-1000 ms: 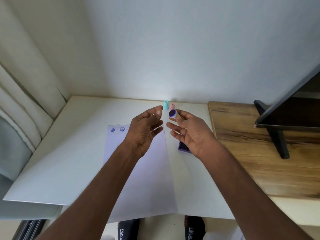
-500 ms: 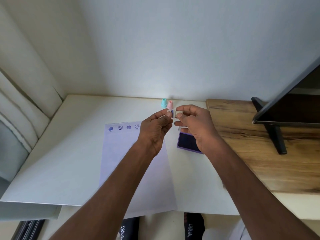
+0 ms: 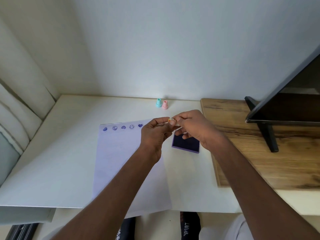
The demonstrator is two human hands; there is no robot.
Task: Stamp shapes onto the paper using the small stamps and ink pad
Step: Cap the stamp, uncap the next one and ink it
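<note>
stamp [image 3: 171, 120] pinched between both hands | left hand [image 3: 154, 134] + right hand [image 3: 194, 129] | ink pad [image 3: 186, 144] directly below right hand, nearer | paper [image 3: 124, 163] left

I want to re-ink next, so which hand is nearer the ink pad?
Right. The right hand hovers over the ink pad's far edge; the left hand sits beside it, over the paper.

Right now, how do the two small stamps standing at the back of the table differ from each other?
The teal stamp is blue-green; the pink stamp is pale pink. The teal stamp stands to the left and slightly farther back, the pink stamp to the right. Both stand upright, side by side, untouched, with the same flared-base shape.
</note>
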